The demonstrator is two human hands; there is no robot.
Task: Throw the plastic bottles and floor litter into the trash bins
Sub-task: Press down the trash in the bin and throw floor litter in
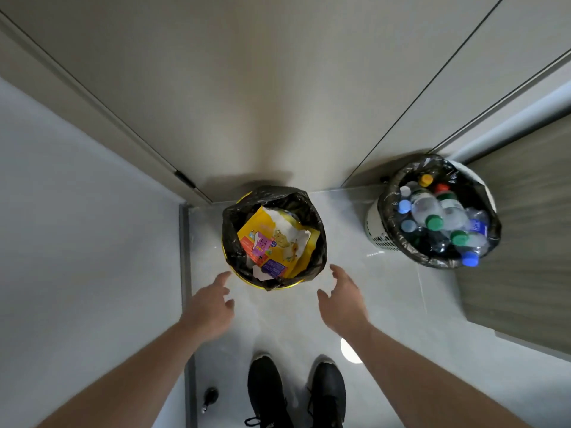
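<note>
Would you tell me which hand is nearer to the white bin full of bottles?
Right. The right hand hovers open, left of and below the white bin; the left hand is farther left, beyond the yellow bin.

We find open pale floor (355,242) between the yellow bin (247,278) and the white bin (375,223) — a clear lane running back to the cabinet doors (278,103). The yellow bin's mouth is largely blocked by a yellow wrapper (275,242) lying across it; little room shows beside the wrapper within the black liner (234,230). The white bin is packed to the rim with plastic bottles (445,220). Our left hand (210,307) and right hand (343,301) hover with fingers spread just short of the yellow bin, bare floor between them. Left passage is closed by a wall (77,242); our shoes (296,393) occupy the near floor.
</note>
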